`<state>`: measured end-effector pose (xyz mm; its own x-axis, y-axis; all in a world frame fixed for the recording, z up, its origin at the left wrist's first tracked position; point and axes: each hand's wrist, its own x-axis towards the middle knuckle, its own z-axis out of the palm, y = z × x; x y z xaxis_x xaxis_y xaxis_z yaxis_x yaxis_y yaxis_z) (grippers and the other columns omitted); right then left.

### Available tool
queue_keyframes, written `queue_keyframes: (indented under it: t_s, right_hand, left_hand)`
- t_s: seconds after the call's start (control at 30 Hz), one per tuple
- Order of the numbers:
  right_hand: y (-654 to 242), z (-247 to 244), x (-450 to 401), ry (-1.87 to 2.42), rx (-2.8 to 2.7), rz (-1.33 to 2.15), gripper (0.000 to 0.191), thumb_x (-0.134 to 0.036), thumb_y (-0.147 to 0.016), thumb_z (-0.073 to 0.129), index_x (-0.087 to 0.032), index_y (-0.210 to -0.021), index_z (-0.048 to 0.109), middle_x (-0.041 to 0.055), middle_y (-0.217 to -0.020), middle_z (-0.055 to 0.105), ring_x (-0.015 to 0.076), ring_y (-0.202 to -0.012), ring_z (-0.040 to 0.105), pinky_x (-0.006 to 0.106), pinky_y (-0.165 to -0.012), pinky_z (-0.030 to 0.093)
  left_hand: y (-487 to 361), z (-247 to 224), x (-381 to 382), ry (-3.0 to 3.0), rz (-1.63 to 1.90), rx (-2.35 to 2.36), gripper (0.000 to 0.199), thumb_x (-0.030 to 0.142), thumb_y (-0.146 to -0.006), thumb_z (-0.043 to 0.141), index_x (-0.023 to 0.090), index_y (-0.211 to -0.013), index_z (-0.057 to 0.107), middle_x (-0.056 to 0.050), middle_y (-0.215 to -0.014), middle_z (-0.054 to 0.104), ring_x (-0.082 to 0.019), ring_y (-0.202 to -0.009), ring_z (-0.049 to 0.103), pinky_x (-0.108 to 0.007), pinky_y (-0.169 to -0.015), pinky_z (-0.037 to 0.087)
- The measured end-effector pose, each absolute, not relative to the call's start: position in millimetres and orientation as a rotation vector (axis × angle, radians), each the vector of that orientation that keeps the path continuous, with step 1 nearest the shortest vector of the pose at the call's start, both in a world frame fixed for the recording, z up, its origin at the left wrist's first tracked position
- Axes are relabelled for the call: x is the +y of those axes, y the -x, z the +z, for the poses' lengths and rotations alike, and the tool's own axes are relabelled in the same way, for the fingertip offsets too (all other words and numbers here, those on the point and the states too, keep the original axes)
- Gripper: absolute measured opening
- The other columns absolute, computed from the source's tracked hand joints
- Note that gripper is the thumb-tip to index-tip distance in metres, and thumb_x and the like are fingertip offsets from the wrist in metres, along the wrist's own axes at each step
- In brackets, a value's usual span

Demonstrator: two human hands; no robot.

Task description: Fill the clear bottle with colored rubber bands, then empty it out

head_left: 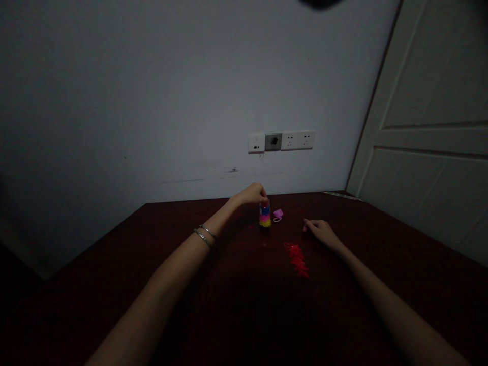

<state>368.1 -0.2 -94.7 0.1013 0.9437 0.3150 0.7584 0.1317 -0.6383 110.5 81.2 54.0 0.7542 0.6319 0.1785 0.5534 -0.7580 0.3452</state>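
Note:
My left hand (254, 193), a bracelet on its wrist, reaches over a small clear jar (265, 213) that stands upright on the dark table. Its fingers are closed and point down at the jar's mouth; what they pinch is hidden. Yellow, pink and blue layers show inside the jar, with some red near the top. My right hand (322, 231) rests on the tabletop, fingers loosely bent and apart, holding nothing. Closest to it lies a pile of thin red pieces (297, 260). A small pink-purple object with a pale loop (278, 214) lies just right of the jar.
The dark reddish table (229, 305) runs back to a grey wall with several socket plates (297, 140). At the right stands a pale panelled door (427, 152). A thin light strip (343, 195) lies at the back right edge. Faint red specks lie left of the jar.

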Motion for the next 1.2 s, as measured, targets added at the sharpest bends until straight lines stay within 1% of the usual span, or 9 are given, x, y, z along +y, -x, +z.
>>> queue_keyframes:
  t_s: [0.17, 0.3, 0.47, 0.6, 0.73, 0.9, 1.0, 1.13, 1.2]
  right_hand:
    - [-368, -95, 0, 1.664, -1.698, 0.341, 0.051, -0.051, -0.08, 0.032, -0.017, -0.058, 0.063, 0.004, -0.061, 0.063, 0.0177, -0.06, 0.055, 0.027, -0.06, 0.037]
    - [-369, -97, 2, 1.666, -1.717, 0.339, 0.051, -0.05, -0.08, 0.03, -0.017, -0.058, 0.063, 0.0041, -0.06, 0.062, 0.0183, -0.061, 0.056, 0.027, -0.061, 0.037]
    - [-370, -97, 2, 1.667, -1.719, 0.342, 0.051, -0.051, -0.08, 0.031, -0.017, -0.057, 0.063, 0.0039, -0.06, 0.063, 0.018, -0.06, 0.056, 0.027, -0.06, 0.037]
    - [-370, -97, 2, 1.653, -1.709, 0.341, 0.05, -0.05, -0.079, 0.032, -0.017, -0.057, 0.063, 0.0036, -0.06, 0.063, 0.0176, -0.059, 0.055, 0.027, -0.059, 0.036]
    - [-371, -99, 3, 1.653, -1.722, 0.326, 0.05, -0.049, -0.08, 0.031, -0.017, -0.057, 0.063, 0.0039, -0.06, 0.062, 0.0183, -0.061, 0.056, 0.027, -0.06, 0.037]
    - [-372, -99, 4, 1.666, -1.722, 0.337, 0.05, -0.05, -0.08, 0.031, -0.017, -0.059, 0.064, 0.0032, -0.06, 0.062, 0.0178, -0.06, 0.056, 0.026, -0.059, 0.036]
    - [-372, -100, 4, 1.667, -1.716, 0.329, 0.05, -0.05, -0.08, 0.032, -0.017, -0.059, 0.064, 0.003, -0.06, 0.062, 0.0173, -0.058, 0.054, 0.026, -0.058, 0.036]
    - [-372, -100, 4, 1.67, -1.715, 0.325, 0.051, -0.05, -0.079, 0.032, -0.017, -0.058, 0.064, 0.0031, -0.058, 0.061, 0.0172, -0.057, 0.054, 0.026, -0.058, 0.035]
    - [-372, -99, 4, 1.67, -1.717, 0.322, 0.051, -0.05, -0.079, 0.032, -0.017, -0.058, 0.064, 0.003, -0.058, 0.061, 0.017, -0.057, 0.054, 0.026, -0.058, 0.035]
  left_hand:
    - [-110, 48, 81, -2.713, 0.487, 0.904, 0.022, 0.023, -0.072, 0.054, 0.008, -0.062, 0.068, 0.001, -0.045, 0.05, -0.006, -0.046, 0.038, -0.019, -0.048, 0.028]
    - [-109, 44, 81, -2.719, 0.542, 0.879, 0.03, 0.028, -0.076, 0.05, 0.007, -0.06, 0.065, 0.002, -0.044, 0.046, -0.005, -0.044, 0.034, -0.02, -0.047, 0.025]
    - [-108, 44, 80, -2.676, 0.595, 0.887, 0.04, 0.037, -0.079, 0.046, 0.007, -0.06, 0.064, 0.003, -0.045, 0.043, -0.005, -0.046, 0.032, -0.019, -0.047, 0.024]
    - [-107, 43, 81, -2.6, 0.638, 0.872, 0.044, 0.042, -0.081, 0.043, 0.007, -0.065, 0.066, 0.001, -0.049, 0.048, -0.006, -0.049, 0.036, -0.019, -0.049, 0.027]
    - [-107, 39, 84, -2.432, 0.71, 0.838, 0.043, 0.042, -0.081, 0.044, 0.008, -0.071, 0.067, -0.002, -0.058, 0.058, -0.007, -0.053, 0.044, -0.019, -0.053, 0.032]
    - [-102, 31, 90, -2.226, 0.888, 0.911, 0.038, 0.039, -0.079, 0.046, 0.007, -0.071, 0.067, -0.005, -0.066, 0.063, -0.008, -0.061, 0.051, -0.02, -0.06, 0.038]
    - [-93, 17, 93, -2.137, 0.952, 1.014, 0.034, 0.036, -0.077, 0.048, 0.008, -0.071, 0.067, -0.004, -0.068, 0.063, -0.009, -0.062, 0.053, -0.019, -0.059, 0.039]
    - [-75, -17, 92, -2.06, 0.844, 1.125, 0.03, 0.033, -0.074, 0.052, 0.008, -0.081, 0.067, -0.004, -0.071, 0.063, -0.01, -0.062, 0.054, -0.02, -0.057, 0.04]
    - [-67, -35, 91, -2.105, 0.714, 1.111, 0.031, 0.034, -0.072, 0.054, 0.009, -0.085, 0.067, -0.004, -0.074, 0.064, -0.012, -0.066, 0.056, -0.021, -0.06, 0.041]
